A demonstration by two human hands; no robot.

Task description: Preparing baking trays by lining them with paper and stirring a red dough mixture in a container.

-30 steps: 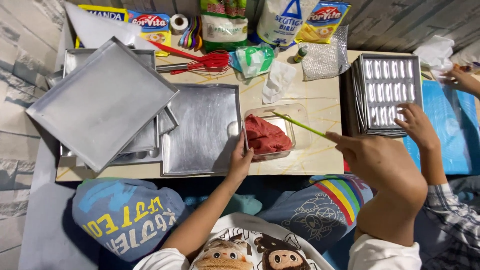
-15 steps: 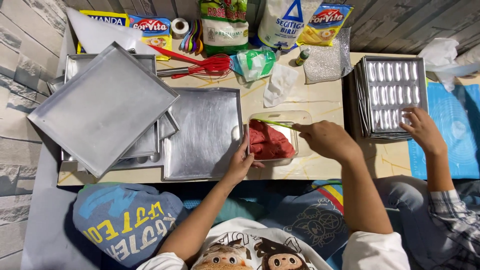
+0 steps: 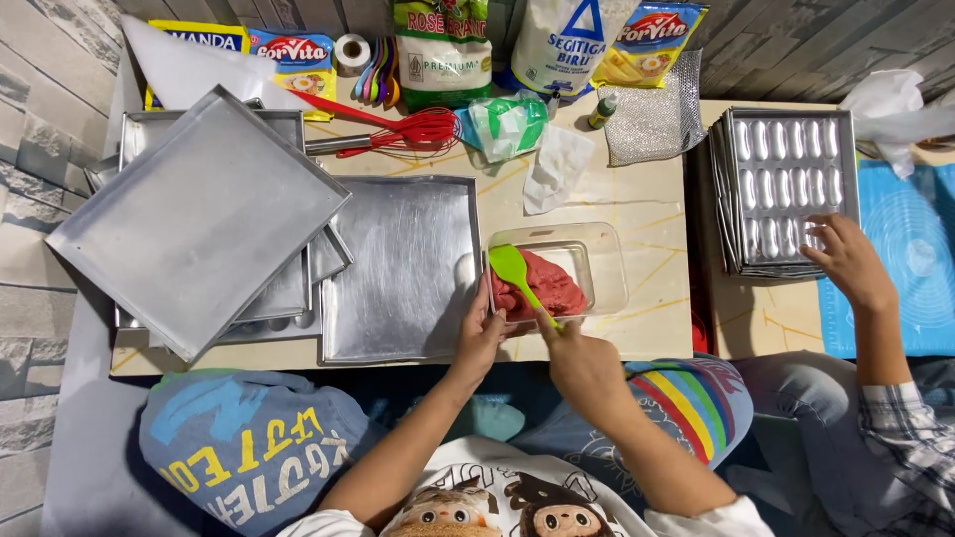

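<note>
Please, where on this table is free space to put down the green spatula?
Free: the flat tray left of the clear container, and bare tabletop between that container and the stacked mould trays. Crowded: the back edge, with packets, red whisk and white cloth.

At frame centre a plastic container [image 3: 597,261] sits on the bench [image 3: 637,204], dough [image 3: 545,288] inside it and a spatula [image 3: 519,276] on the dough. A flat tray [image 3: 398,268] lies just left of it, stacked trays [image 3: 199,219] further left. A whisk [image 3: 413,129] and packets [image 3: 443,50] lie above; a mould tray [image 3: 781,184] is at right.
</note>
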